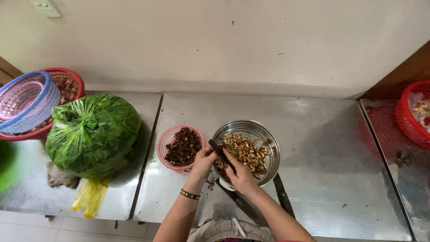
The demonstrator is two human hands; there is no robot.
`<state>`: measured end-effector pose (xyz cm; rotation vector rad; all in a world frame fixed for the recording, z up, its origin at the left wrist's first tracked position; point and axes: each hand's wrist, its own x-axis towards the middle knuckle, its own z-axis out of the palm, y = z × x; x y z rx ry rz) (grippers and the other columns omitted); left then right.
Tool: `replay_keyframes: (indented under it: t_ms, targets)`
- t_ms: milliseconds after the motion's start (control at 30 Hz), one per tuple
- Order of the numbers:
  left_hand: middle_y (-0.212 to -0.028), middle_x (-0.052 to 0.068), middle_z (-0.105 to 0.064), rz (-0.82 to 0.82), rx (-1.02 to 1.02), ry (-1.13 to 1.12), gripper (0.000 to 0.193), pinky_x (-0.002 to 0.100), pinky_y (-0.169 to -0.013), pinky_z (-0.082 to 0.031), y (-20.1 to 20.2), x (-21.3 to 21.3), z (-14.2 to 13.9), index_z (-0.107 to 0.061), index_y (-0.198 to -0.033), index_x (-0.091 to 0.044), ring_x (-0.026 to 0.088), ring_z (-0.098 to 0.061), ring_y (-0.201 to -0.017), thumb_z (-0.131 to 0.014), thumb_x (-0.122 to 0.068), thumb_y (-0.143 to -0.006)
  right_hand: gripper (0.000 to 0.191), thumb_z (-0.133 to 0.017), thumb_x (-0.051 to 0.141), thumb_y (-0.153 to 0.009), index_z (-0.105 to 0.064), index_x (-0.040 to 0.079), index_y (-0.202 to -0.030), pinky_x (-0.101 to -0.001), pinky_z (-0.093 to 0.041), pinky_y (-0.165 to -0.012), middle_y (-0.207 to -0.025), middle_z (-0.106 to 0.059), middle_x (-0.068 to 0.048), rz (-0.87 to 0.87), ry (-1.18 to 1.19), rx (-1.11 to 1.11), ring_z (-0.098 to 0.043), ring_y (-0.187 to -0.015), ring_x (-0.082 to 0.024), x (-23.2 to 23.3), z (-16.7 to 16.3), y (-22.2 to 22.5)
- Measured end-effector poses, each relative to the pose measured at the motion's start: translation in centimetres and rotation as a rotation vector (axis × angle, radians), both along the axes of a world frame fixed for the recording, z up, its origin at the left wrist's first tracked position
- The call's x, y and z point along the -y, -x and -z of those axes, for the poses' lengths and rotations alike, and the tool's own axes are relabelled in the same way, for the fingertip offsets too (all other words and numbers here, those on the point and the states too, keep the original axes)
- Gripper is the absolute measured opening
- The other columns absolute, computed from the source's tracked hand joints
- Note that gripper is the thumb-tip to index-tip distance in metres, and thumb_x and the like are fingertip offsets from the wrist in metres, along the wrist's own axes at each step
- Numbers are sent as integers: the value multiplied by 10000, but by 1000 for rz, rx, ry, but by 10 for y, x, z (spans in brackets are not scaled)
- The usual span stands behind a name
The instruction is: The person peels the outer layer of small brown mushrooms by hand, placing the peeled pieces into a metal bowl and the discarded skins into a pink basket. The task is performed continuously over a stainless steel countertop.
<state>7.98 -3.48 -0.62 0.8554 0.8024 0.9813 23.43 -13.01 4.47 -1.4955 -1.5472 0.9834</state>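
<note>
My left hand (204,161) and my right hand (239,175) meet over the near rim of a round steel bowl (268,139) filled with light brown chopped pieces. Both hands grip a dark, narrow strip-like item (218,150) that angles up between them; what it is cannot be told. A small pink basket (166,141) of dark brown bits stands just left of the bowl, close to my left hand. A black band circles my left wrist.
A large green bag of leaves (92,134) lies at left with a yellow bag under it. Red and blue baskets (27,101) stand far left, a red basket (412,114) far right. Long dark tools (282,195) lie under the bowl on the steel counter (327,170).
</note>
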Motion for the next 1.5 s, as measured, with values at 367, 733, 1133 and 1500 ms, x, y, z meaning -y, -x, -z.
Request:
replay_keyframes:
  t_ms: [367, 733, 1133, 1500]
  targets:
    - [-949, 32, -726, -66, -59, 118, 153, 262, -762, -530, -37, 2, -4, -708, -1065, -30, 117, -658, -831, -654, -48, -923, 450, -502, 188, -1077, -504, 175, -1527, -259, -407, -549, -841, -582, 8, 217, 36, -431, -497, -643, -95, -13, 38, -22]
    - [-963, 43, -736, -64, -65, 137, 175, 285, -742, -563, -43, -3, -9, -722, -1074, -22, 145, -694, -815, -657, -57, -915, 614, -530, 146, -1025, -394, 282, -1608, -261, -507, -546, -1206, -603, 107, 185, 185, -144, -533, -612, -82, -5, 24, -26]
    - [-916, 34, -718, -92, -8, 144, 117, 274, -755, -562, -56, -1, -7, -725, -969, -37, 133, -677, -818, -630, -19, -904, 449, -513, 176, -1048, -515, 186, -1498, -236, -502, -557, -817, -641, 9, 231, 124, -303, -587, -641, -55, -19, 35, -29]
    - [-894, 16, -683, -124, -61, 279, 82, 295, -747, -572, -52, -5, -11, -668, -948, -60, 141, -664, -792, -631, -22, -886, 619, -494, 169, -1006, -354, 302, -1594, -294, -497, -519, -969, -652, -49, 311, 308, -181, -518, -623, -136, -9, 22, -38]
